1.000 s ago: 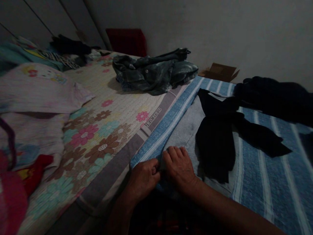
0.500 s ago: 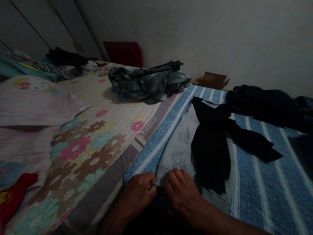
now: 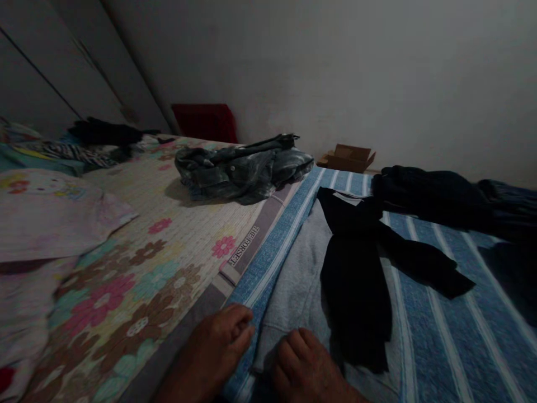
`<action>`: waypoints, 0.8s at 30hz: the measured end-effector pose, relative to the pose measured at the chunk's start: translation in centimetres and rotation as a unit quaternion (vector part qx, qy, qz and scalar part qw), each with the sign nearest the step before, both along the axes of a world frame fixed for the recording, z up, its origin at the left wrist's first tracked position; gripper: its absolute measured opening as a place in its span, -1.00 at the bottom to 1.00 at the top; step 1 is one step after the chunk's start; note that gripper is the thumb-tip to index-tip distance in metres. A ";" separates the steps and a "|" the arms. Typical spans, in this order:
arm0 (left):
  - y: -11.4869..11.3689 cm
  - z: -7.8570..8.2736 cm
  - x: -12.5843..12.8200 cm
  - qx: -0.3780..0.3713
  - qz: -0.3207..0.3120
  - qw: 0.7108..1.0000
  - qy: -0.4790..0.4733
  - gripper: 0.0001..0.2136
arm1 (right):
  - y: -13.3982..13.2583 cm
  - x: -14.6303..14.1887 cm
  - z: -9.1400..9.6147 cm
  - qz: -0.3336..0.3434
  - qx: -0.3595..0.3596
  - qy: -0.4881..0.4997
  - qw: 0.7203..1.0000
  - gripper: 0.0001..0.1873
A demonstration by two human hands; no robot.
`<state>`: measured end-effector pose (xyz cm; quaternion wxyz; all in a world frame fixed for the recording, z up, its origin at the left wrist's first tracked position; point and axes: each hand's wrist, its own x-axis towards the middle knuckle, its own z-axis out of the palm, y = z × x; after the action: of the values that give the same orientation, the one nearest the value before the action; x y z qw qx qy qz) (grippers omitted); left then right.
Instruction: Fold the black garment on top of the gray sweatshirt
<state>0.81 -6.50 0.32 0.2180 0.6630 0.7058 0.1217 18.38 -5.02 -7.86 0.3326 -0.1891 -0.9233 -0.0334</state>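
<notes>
A grey sweatshirt point(image 3: 293, 285) with a black yoke and black sleeves lies on a blue striped sheet. One black sleeve point(image 3: 356, 296) is folded down over its body, and the other sleeve point(image 3: 428, 263) stretches out to the right. My left hand point(image 3: 220, 341) is just left of the hem, apart from the cloth, with its fingers loosely bent and a gap to the thumb. At the bottom hem, my right hand point(image 3: 304, 361) has its fingers curled on the grey cloth; its fingertips are hidden.
Crumpled dark denim clothing point(image 3: 243, 170) lies on the floral bedspread point(image 3: 142, 263). Dark folded clothes point(image 3: 440, 196) are at the right. A pink printed garment point(image 3: 54, 218) lies at the left. By the wall are a cardboard box point(image 3: 350, 158) and a red object point(image 3: 205, 122).
My left hand has come off the sweatshirt's hem and moved left, its fingers loosening. The right hand stays at the hem. The view has tilted up, so things appear lower.
</notes>
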 end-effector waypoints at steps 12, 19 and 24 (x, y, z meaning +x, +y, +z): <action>3.4 -6.1 5.5 0.248 -0.179 0.943 0.128 -0.57 | 6.8 6.4 4.5 -0.039 -0.151 -0.025 0.987 -0.80; 3.4 -8.6 5.9 0.121 -0.209 0.960 0.144 -0.33 | 16.7 8.1 6.5 -0.267 -0.114 -0.181 0.940 -0.78; 4.0 -7.7 5.6 0.022 -0.223 0.968 0.116 -0.31 | 20.0 7.9 4.8 -0.298 -0.106 -0.265 0.911 -0.70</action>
<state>6.38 -2.54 -7.35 0.1414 0.8177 0.5579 0.0079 26.32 15.00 -3.11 0.0284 -0.4735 -0.8765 -0.0822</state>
